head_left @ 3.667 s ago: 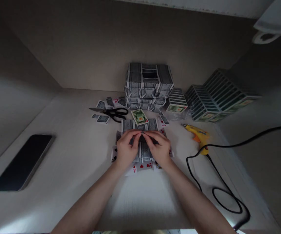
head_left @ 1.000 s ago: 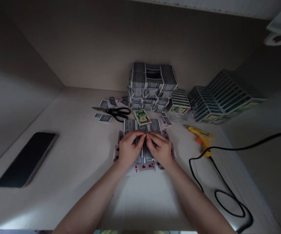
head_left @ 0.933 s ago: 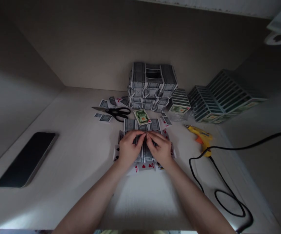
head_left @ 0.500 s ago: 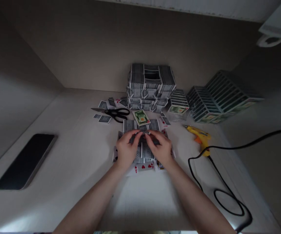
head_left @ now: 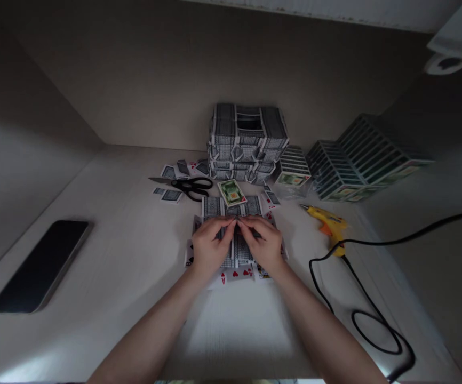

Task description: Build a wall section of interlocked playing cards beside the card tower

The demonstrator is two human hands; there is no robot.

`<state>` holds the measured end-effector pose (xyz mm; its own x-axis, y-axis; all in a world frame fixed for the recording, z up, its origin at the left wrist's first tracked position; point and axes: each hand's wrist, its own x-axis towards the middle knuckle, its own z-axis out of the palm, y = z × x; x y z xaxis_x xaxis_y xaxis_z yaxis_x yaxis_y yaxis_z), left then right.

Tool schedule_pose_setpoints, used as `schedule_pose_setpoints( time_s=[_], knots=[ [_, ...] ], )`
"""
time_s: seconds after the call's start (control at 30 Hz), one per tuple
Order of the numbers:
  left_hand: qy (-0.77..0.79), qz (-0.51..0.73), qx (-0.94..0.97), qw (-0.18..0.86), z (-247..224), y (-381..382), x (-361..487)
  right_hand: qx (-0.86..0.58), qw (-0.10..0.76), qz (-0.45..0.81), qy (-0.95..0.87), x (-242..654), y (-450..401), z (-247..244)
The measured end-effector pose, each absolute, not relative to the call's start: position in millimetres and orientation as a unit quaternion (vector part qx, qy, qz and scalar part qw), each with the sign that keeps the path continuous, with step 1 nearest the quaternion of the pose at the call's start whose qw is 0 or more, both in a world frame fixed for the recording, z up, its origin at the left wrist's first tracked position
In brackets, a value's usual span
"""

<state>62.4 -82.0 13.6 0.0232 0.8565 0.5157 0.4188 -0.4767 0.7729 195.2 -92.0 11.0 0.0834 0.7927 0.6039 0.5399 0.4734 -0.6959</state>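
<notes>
My left hand and my right hand meet above the middle of a flat panel of joined playing cards. Thumbs and forefingers of both pinch a small playing card, now almost wholly hidden behind the fingertips. Blue-grey patterned backs face up on the panel, and face cards and an ace of hearts stick out at its edges. Just beyond my fingers a green card box rests at the panel's far edge.
Behind stands a box-shaped stack built of cards. Black-handled scissors lie among card scraps at left. To the right are packed card decks and a yellow glue gun with a black cord. A phone lies far left.
My fingertips have drawn closer together, and the small playing card between them, partly visible before, is now nearly covered. Nothing else on the table has visibly moved.
</notes>
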Motion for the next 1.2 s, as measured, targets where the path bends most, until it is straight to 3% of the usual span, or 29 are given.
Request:
schedule_pose_setpoints(
  time_s=[0.3,0.83,1.2],
  knots=[
    [0.489,0.524,0.626,0.306,12.6,-77.8,61.9,-0.531,0.554,0.154,-0.622,193.0,-93.5,10.8],
    [0.367,0.586,0.468,0.55,13.6,-73.6,70.8,-0.474,0.576,0.135,-0.652,190.7,-97.2,18.1],
    [0.369,0.6,0.487,0.517,12.7,-74.4,71.1,-0.473,0.563,0.142,-0.663,189.7,-97.3,17.7]
  ],
)
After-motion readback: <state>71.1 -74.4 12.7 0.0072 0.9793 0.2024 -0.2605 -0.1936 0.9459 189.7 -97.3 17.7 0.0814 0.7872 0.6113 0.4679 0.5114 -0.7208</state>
